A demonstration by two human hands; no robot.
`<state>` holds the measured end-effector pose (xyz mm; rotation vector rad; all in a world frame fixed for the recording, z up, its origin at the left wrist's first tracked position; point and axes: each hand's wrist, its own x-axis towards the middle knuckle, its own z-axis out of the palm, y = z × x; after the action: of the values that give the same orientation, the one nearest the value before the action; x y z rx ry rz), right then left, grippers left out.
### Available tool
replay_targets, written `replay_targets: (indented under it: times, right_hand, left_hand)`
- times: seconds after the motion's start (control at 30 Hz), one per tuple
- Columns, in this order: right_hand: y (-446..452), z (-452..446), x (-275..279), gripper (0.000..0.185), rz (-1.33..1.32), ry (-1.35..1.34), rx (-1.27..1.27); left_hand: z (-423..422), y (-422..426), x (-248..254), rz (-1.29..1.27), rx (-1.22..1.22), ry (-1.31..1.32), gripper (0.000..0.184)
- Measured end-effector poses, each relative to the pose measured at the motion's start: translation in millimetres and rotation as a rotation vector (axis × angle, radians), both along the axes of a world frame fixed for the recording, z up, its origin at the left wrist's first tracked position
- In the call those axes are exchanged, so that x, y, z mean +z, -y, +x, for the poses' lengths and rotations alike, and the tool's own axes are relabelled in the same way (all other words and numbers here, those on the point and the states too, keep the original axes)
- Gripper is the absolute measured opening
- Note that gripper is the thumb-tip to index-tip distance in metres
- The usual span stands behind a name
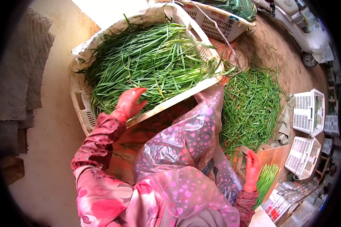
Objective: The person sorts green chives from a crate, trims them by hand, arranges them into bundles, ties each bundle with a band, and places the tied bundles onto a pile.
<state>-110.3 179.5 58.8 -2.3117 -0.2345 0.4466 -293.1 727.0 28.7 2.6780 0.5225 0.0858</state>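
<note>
My left hand (130, 104), in an orange-red rubber glove, is over the near edge of a heap of garlic chives (140, 68). Its fingers are apart, with nothing seen in them. The chives fill a white plastic basket (163, 102) tilted in front of me. My right hand (252, 170), gloved alike, is low at the right with its fingers together. A small greyish flat piece (244, 150) shows at its fingertips; what it is I cannot make out. Beside that hand, a neat bundle of chives (267, 179) lies on a wooden board (267, 155).
Loose green leaves (252, 109) cover the ground right of the basket. Behind stands another white crate (216, 24) with a cord. White crates (303, 157) and a parked scooter (310, 36) are at the right. Grey sheets (15, 75) lie far left. A dotted plastic apron (185, 147) covers my lap.
</note>
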Motion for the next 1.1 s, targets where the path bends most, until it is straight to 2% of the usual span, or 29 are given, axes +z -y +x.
replay_targets:
  times: [0.03, 0.13, 0.2, 0.27, 0.3, 0.37, 0.4, 0.43, 0.47, 0.5, 0.57, 0.63, 0.7, 0.73, 0.77, 0.83, 0.87, 0.93, 0.97, 1.03, 1.07, 1.1]
  right_hand:
    - [-9.3, -1.5, -1.2, 0.029, -0.055, 0.003, 0.070]
    - [-36.0, -7.2, 0.6, 0.030, -0.040, -0.093, 0.042]
    - [-37.1, -7.5, -6.6, 0.030, -0.081, -0.059, 0.066]
    - [-32.6, -9.9, -19.3, 0.030, -0.157, 0.007, 0.124]
    - [-27.9, -10.7, -22.2, 0.030, -0.147, 0.008, 0.154]
    - [-20.2, -15.9, -26.6, 0.029, -0.125, -0.115, 0.026]
    - [-19.4, -16.3, -26.5, 0.029, -0.113, -0.118, 0.047]
    - [-19.7, -16.1, -24.6, 0.029, -0.129, -0.211, -0.020]
    - [-21.4, -15.3, -25.2, 0.029, -0.150, -0.308, -0.088]
    - [-22.2, -12.1, -31.0, 0.029, -0.142, -0.312, -0.070]
    - [-24.0, -5.7, -39.0, 0.029, -0.184, -0.282, 0.001]
    - [-65.4, -2.4, -19.9, 0.028, -0.180, -0.308, -0.010]
    - [-92.0, 11.1, -10.6, 0.028, -0.137, -0.264, 0.032]
    - [-96.0, 19.6, -15.1, 0.028, -0.098, -0.186, 0.088]
    - [-102.9, 29.1, -16.7, 0.028, 0.001, -0.149, 0.089]
    - [-135.7, 43.4, 6.1, 0.026, 0.074, -0.037, 0.112]
    - [-155.0, 49.9, 14.4, 0.025, 0.213, 0.015, 0.118]
    - [-195.7, 56.9, 39.6, 0.025, 0.296, 0.071, 0.137]
    - [-217.0, 58.4, 49.0, 0.027, 0.349, 0.118, 0.163]
    - [-246.9, 64.8, 56.2, 0.029, 0.372, 0.050, 0.305]
    - [-263.9, 65.9, 51.3, 0.031, 0.395, 0.103, 0.356]
    - [-279.0, 69.3, 45.7, 0.036, 0.360, 0.151, 0.416]
  left_hand:
    - [17.5, 2.7, -1.3, -0.082, -0.048, 0.038, 0.042]
    - [83.1, 14.0, -7.1, -0.120, -0.166, 0.057, 0.042]
    - [129.9, 23.7, -15.7, -0.095, -0.222, 0.045, 0.053]
    - [164.5, 36.3, -30.7, -0.064, -0.172, 0.019, 0.067]
    - [179.1, 42.5, -24.7, -0.018, -0.114, -0.201, 0.067]
    - [200.8, 50.3, -54.7, 0.023, 0.004, -0.265, 0.054]
    - [214.7, 53.1, -62.7, 0.010, 0.062, -0.382, 0.044]
    - [226.3, 56.0, -76.0, 0.024, 0.139, -0.433, 0.031]
    - [231.4, 58.3, -78.5, 0.090, 0.138, -0.464, 0.027]
    - [235.1, 60.0, -80.8, 0.154, 0.135, -0.491, 0.025]
    - [237.7, 58.0, -89.0, 0.090, 0.167, -0.494, 0.025]
    - [237.9, 58.4, -83.5, 0.138, 0.170, -0.507, 0.026]
    - [235.7, 57.6, -69.6, 0.121, 0.051, -0.559, 0.026]
    - [236.8, 56.0, -78.0, 0.021, 0.156, -0.500, 0.028]
    - [222.8, 43.8, -62.7, -0.172, 0.044, -0.454, 0.028]
    - [222.5, 45.5, -80.4, -0.197, 0.140, -0.344, 0.022]
    - [219.1, 45.1, -84.8, -0.164, 0.103, -0.250, 0.023]
    - [221.7, 33.7, -76.6, -0.279, 0.123, -0.393, 0.031]
    - [216.3, 26.5, -92.2, -0.306, 0.127, -0.277, 0.033]
    - [198.7, 11.2, -73.8, -0.471, 0.105, -0.192, 0.049]
    - [192.8, 2.2, -76.5, -0.553, 0.099, -0.172, 0.058]
    - [184.5, -3.8, -52.9, -0.639, 0.084, -0.179, 0.056]
